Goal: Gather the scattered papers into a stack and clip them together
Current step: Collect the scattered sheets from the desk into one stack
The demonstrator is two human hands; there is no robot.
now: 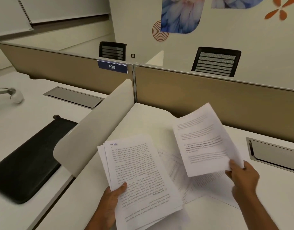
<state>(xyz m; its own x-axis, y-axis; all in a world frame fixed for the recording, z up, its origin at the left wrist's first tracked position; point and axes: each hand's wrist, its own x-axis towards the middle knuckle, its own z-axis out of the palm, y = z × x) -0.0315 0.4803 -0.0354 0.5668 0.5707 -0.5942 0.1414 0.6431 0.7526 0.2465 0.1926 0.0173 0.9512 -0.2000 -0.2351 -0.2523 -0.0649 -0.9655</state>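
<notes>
**Inspector:** Holding a loose stack [139, 176] at its near left edge, the left hand [109, 201] has its thumb on top and the fingers hidden beneath. The right hand [242, 176] pinches the near corner of a single sheet [204, 143], raised clear of the worktop [147, 117].

**Clerk:** Anything left lying?

**Inspector:** At least one more sheet [197, 185] lies flat on the worktop between the hands, under the raised one. No clip is in view.

**Clerk:** How will the paper handle?

**Inspector:** In my judgement, light and limp. The raised sheet bows from its one held corner. The stack's edges are stepped, not squared, so sheets may slide over one another. I would advise laying each sheet flat on top, then gripping both long edges and tapping a short edge on the worktop before clipping at a corner.
</notes>
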